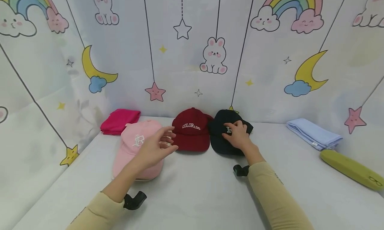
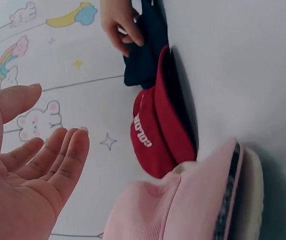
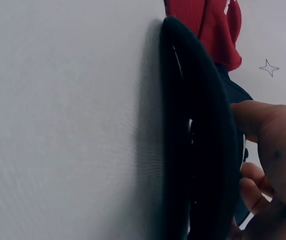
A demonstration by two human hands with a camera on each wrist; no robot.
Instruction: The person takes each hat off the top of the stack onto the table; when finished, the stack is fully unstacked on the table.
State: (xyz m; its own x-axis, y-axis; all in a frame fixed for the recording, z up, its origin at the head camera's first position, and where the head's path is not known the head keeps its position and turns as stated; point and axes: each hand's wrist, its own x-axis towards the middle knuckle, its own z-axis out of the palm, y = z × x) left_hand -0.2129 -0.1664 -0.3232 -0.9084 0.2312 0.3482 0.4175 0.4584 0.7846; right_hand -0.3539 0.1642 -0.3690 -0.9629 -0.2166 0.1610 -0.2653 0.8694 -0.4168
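Three caps stand in a row on the white table. At the right of the row is a black cap [image 1: 223,145] with a white letter on its front. My right hand [image 1: 238,136] is at its crown, thumb and fingers bent and spread apart around the letter. In the middle sits a dark red cap [image 1: 192,141] lettered COLORADO. A pink cap [image 1: 127,153] with a white embroidered letter stands at the left. My left hand [image 1: 154,150] hovers over its right side in the head view, fingers loosely bent, nothing between them; the left wrist view shows the palm [image 2: 28,200] bare.
A folded bright pink cloth [image 1: 120,121] lies behind the pink cap. Toward the right are a folded light blue cloth [image 1: 313,133] and a long green case [image 1: 351,170]. A patterned backdrop [image 1: 192,63] rises behind the table. Black camera mounts [image 1: 135,200] jut from both wrists.
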